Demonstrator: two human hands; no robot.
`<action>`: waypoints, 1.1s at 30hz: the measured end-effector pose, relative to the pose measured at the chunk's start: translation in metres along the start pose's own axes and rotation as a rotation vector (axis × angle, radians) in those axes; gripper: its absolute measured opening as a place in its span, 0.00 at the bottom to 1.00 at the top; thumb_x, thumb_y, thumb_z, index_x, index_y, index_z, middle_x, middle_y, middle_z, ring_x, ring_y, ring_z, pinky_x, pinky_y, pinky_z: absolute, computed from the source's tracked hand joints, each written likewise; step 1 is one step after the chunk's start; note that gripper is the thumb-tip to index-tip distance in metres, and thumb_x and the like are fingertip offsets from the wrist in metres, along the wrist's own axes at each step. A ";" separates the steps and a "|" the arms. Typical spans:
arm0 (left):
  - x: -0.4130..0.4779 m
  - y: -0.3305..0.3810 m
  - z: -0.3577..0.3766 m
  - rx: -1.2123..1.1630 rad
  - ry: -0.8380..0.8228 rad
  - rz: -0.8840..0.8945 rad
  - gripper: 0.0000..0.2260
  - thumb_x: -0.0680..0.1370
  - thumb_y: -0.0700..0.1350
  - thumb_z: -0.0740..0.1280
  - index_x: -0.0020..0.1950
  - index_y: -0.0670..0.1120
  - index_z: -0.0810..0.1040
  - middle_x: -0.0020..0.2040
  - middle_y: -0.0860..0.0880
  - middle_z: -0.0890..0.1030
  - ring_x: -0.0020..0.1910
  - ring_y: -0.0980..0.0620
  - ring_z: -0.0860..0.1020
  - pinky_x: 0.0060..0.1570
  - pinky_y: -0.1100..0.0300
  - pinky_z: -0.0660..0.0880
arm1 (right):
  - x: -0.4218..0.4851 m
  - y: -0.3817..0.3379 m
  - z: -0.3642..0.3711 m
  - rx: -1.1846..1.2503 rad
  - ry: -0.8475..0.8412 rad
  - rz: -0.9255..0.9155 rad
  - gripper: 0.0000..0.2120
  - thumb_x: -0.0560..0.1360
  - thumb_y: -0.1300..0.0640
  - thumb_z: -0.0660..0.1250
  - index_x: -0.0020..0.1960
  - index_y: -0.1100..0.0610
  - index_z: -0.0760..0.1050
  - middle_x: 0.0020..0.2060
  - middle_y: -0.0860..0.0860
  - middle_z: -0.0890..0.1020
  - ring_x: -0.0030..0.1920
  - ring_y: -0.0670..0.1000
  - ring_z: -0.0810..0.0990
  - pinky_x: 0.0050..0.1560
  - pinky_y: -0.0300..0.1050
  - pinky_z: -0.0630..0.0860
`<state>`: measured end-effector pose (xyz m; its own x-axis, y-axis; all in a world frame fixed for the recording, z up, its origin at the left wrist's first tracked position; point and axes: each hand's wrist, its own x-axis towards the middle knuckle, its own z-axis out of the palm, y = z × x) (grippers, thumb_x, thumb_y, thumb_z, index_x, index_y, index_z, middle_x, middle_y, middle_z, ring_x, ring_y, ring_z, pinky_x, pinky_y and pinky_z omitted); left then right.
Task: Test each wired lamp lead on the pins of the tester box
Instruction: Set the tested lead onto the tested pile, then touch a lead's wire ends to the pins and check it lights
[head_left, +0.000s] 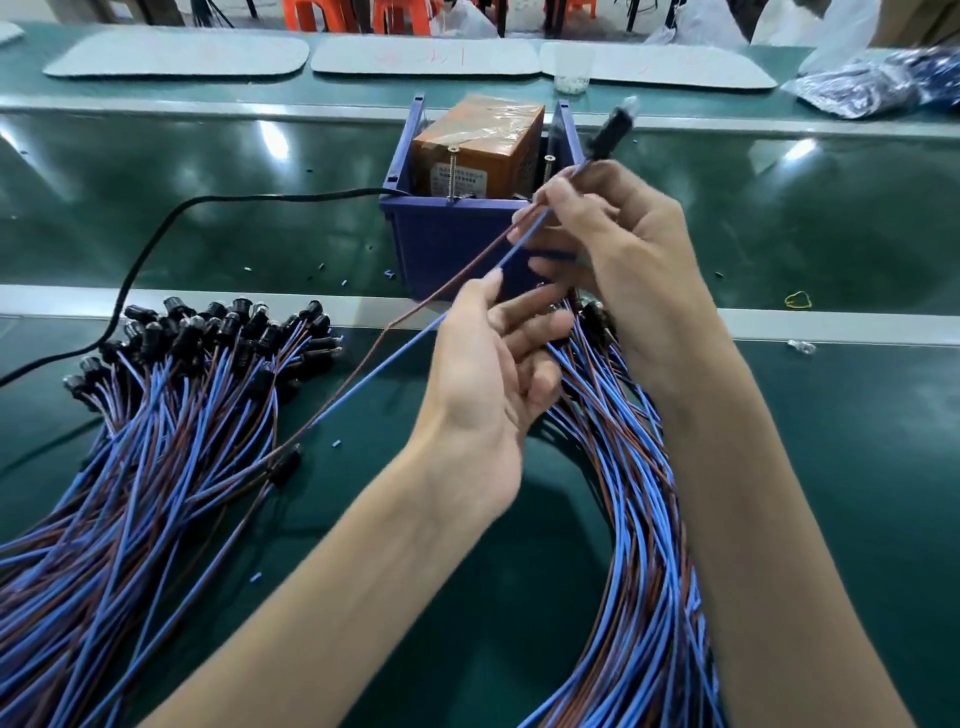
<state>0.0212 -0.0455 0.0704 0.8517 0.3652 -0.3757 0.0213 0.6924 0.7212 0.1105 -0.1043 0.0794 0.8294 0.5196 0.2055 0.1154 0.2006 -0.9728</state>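
Observation:
The tester box (452, 244) is a blue bin holding an orange taped block (483, 145) with two upright screw pins (453, 166). My right hand (623, 244) is in front of the box. It grips one lamp lead just below its black lamp holder (609, 132), which points up and to the right. The lead's blue and brown wires (374, 364) run down to the left. My left hand (483, 374) pinches the blue wire between thumb and forefinger. The wire ends are apart from the pins.
A pile of leads with black lamp holders (182, 358) lies at the left. A second bundle (628, 493) curves under my right wrist. A black power cable (156, 234) runs left from the box. Grey mats (176, 54), a plastic cup (571, 73) and a bag (878, 83) sit at the back.

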 end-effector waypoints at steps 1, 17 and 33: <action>0.001 0.000 -0.001 -0.028 0.018 -0.016 0.17 0.82 0.52 0.54 0.48 0.42 0.76 0.29 0.52 0.80 0.18 0.59 0.62 0.19 0.70 0.61 | 0.000 -0.002 0.000 0.045 0.020 0.010 0.10 0.81 0.61 0.59 0.42 0.56 0.72 0.37 0.52 0.83 0.40 0.47 0.84 0.39 0.37 0.79; 0.002 0.027 -0.008 -0.016 0.181 0.428 0.12 0.84 0.45 0.53 0.54 0.46 0.75 0.45 0.53 0.84 0.21 0.58 0.66 0.25 0.68 0.67 | 0.010 -0.007 -0.024 0.347 0.389 -0.004 0.12 0.81 0.65 0.49 0.46 0.56 0.69 0.29 0.48 0.75 0.32 0.47 0.79 0.39 0.41 0.75; 0.016 0.031 -0.021 0.400 0.128 0.508 0.05 0.79 0.40 0.65 0.46 0.49 0.78 0.35 0.54 0.83 0.22 0.62 0.68 0.25 0.71 0.66 | 0.006 -0.006 -0.027 0.251 0.295 -0.014 0.07 0.79 0.64 0.61 0.43 0.59 0.75 0.27 0.47 0.62 0.26 0.43 0.56 0.23 0.34 0.56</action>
<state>0.0249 -0.0049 0.0750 0.7384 0.6741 0.0201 -0.1531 0.1386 0.9784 0.1294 -0.1249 0.0836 0.9546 0.2612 0.1435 0.0209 0.4217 -0.9065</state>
